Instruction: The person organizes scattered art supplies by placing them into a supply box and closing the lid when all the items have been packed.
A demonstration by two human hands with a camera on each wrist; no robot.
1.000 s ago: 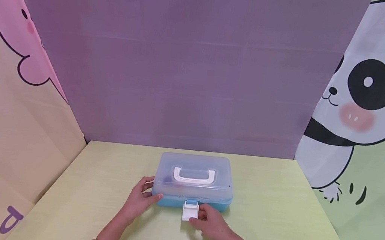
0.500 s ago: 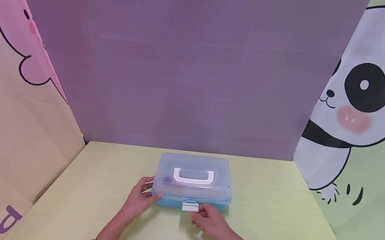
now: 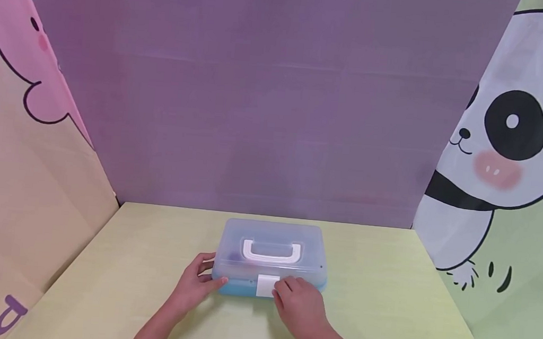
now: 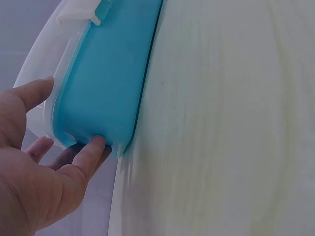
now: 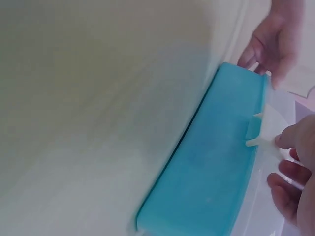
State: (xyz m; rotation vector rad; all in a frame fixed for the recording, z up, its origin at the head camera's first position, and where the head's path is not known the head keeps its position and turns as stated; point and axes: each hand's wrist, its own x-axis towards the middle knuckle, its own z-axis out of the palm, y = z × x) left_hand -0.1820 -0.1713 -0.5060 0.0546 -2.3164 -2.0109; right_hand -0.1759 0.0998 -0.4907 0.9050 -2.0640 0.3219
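A storage box (image 3: 233, 288) with a light blue base, a clear lid (image 3: 233, 230) and a white carry handle (image 3: 271, 257) sits on the table, its lid down. My left hand (image 3: 192, 288) holds the box's left end, thumb at the front corner and fingers along the side; in the left wrist view the fingers of that hand (image 4: 49, 182) touch the blue base. At the front middle, the white latch (image 3: 266, 286) is swung up toward the lid. My right hand (image 3: 301, 307) pinches the latch's right edge; in the right wrist view its thumb lies against the latch (image 5: 270, 125).
The pale yellow table (image 3: 385, 306) extends around the box. A purple backdrop (image 3: 277, 95) rises behind it. Cartoon-printed panels stand on both sides, with a panda (image 3: 514, 125) on the right and a pink figure (image 3: 49, 101) on the left.
The white latch has swung from hanging low in front of the box up toward the lid. My right hand has risen with it and turned over. My left hand stays at the box's corner.
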